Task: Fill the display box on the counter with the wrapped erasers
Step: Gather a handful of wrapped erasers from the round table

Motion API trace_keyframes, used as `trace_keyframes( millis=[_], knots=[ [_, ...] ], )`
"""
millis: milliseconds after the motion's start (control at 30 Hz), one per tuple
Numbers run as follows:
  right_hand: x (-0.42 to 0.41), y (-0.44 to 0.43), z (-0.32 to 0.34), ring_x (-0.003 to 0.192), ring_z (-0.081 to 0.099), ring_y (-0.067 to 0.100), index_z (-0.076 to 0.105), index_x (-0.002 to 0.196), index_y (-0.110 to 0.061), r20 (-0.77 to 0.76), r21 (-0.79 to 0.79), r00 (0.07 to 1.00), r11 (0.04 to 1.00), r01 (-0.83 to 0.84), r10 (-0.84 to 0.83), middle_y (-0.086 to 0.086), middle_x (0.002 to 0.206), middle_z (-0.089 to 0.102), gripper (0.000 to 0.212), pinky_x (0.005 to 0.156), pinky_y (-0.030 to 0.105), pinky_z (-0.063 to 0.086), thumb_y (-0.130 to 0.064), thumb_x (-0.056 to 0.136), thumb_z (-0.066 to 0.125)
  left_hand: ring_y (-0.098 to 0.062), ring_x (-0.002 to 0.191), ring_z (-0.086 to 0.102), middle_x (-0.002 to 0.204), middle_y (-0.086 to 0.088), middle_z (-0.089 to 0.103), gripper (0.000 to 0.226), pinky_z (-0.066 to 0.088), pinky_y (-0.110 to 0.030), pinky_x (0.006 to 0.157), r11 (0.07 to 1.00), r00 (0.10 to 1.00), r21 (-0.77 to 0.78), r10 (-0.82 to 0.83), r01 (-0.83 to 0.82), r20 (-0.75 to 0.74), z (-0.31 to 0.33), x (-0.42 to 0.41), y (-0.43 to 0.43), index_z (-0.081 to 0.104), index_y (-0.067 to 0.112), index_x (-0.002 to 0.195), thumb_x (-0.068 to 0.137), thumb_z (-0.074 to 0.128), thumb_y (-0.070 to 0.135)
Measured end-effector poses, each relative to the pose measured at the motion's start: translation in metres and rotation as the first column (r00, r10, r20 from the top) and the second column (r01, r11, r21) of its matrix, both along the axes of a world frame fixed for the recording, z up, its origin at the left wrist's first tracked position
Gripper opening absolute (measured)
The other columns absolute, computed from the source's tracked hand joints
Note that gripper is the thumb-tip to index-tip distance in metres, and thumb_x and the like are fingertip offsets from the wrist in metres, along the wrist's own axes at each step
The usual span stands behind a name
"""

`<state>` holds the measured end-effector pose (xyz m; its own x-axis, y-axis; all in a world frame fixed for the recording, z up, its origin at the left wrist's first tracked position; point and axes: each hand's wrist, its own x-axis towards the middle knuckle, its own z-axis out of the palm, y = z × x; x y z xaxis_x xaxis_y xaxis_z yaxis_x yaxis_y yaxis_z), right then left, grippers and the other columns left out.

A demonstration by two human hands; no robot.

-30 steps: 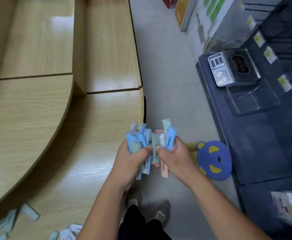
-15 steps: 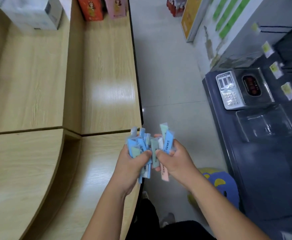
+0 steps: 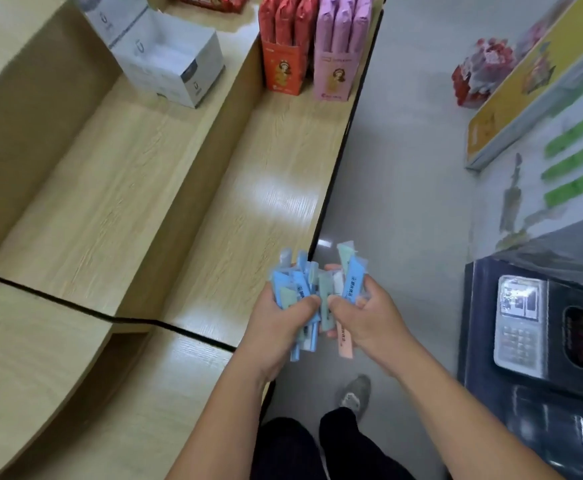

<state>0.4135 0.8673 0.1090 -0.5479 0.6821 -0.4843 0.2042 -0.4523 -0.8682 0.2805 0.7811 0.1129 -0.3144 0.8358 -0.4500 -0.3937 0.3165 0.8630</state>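
Head view: your left hand and right hand clutch wrapped erasers; the white display box, seemingly empty, sits well apart.

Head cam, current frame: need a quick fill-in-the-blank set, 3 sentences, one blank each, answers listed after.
1. The wrapped erasers are held by ____ hands at once, the left hand and the right hand.
2. The white display box on the counter has its top ____.
3. The orange-red packet box stands directly left of a ____ one.

Answers: both; open; pink
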Motion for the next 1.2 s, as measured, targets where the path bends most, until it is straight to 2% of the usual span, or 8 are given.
trace_keyframes(
  millis=[167,267,400,567,700,833,1000,1200],
  knots=[
    [-0.022,0.072,0.006,0.077,0.074,0.026,0.063,0.111,-0.038,0.007,-0.015,0.994,0.994,-0.111,0.111,0.001,0.097,0.075,0.036,0.059,0.032,0.058,-0.01,0.089,0.062,-0.034,0.099,0.073,0.107,-0.016,0.075,0.028,0.06,-0.046,0.084,0.991,0.99,-0.021,0.135,-0.134,0.034,0.0,-0.01,0.058,0.068,0.015,0.114,0.087,0.063,0.012],
    [-0.047,0.11,0.004,0.076,0.074,0.025,0.064,0.109,-0.041,0.018,-0.029,0.985,0.984,-0.174,0.174,0.0,0.097,0.075,0.036,0.059,0.032,0.058,-0.017,0.082,0.064,-0.037,0.103,0.072,0.111,-0.018,0.074,0.034,0.058,-0.053,0.09,0.977,0.976,-0.047,0.211,-0.209,0.049,-0.006,-0.027,0.088,0.064,0.011,0.12,0.087,0.063,0.013],
    [-0.09,0.158,-0.01,0.078,0.075,0.028,0.063,0.109,-0.043,0.047,-0.035,0.962,0.963,-0.269,0.27,0.0,0.097,0.075,0.036,0.061,0.034,0.059,-0.025,0.078,0.066,-0.038,0.102,0.072,0.112,-0.018,0.074,0.034,0.059,-0.05,0.087,0.95,0.948,-0.054,0.309,-0.306,0.069,-0.02,-0.061,0.127,0.064,0.01,0.12,0.086,0.064,0.013],
    [-0.153,0.211,-0.02,0.074,0.075,0.025,0.063,0.108,-0.04,0.054,-0.051,0.914,0.915,-0.399,0.402,0.0,0.094,0.075,0.037,0.06,0.033,0.058,-0.03,0.073,0.068,-0.035,0.1,0.073,0.109,-0.012,0.076,0.025,0.06,-0.051,0.087,0.91,0.905,-0.049,0.415,-0.412,0.094,-0.029,-0.109,0.166,0.073,0.03,0.103,0.087,0.065,0.013],
    [-0.195,0.237,-0.024,0.07,0.074,0.022,0.064,0.107,-0.04,0.072,-0.062,0.859,0.862,-0.504,0.507,0.0,0.093,0.076,0.036,0.056,0.03,0.058,-0.027,0.073,0.069,-0.032,0.096,0.073,0.106,-0.009,0.077,0.028,0.061,-0.051,0.085,0.852,0.844,-0.066,0.524,-0.52,0.112,-0.034,-0.135,0.183,0.075,0.036,0.098,0.086,0.065,0.013],
    [-0.231,0.262,-0.028,0.073,0.075,0.022,0.063,0.108,-0.041,0.091,-0.071,0.753,0.759,-0.648,0.651,0.0,0.095,0.075,0.033,0.058,0.029,0.058,-0.02,0.082,0.065,-0.039,0.102,0.072,0.11,-0.014,0.076,0.032,0.059,-0.056,0.088,0.742,0.729,-0.13,0.67,-0.657,0.138,-0.041,-0.149,0.197,0.067,0.021,0.113,0.082,0.068,0.013],
    [-0.276,0.293,-0.041,0.071,0.074,0.02,0.061,0.115,-0.031,0.069,-0.087,0.597,0.601,-0.795,0.799,0.001,0.097,0.075,0.033,0.058,0.026,0.058,-0.014,0.088,0.063,-0.031,0.096,0.074,0.107,-0.01,0.077,0.027,0.062,-0.047,0.082,0.598,0.584,-0.187,0.801,-0.779,0.13,-0.049,-0.162,0.218,0.071,0.028,0.106,0.083,0.068,0.013],
    [-0.316,0.34,-0.063,0.073,0.074,0.026,0.058,0.115,-0.024,0.078,-0.147,0.391,0.399,-0.905,0.917,0.007,0.097,0.074,0.029,0.058,0.029,0.058,-0.005,0.092,0.06,-0.028,0.096,0.075,0.109,-0.012,0.076,0.031,0.061,-0.037,0.075,0.413,0.398,-0.258,0.911,-0.874,0.109,-0.067,-0.166,0.262,0.062,0.012,0.122,0.093,0.064,0.003]
  ],
)
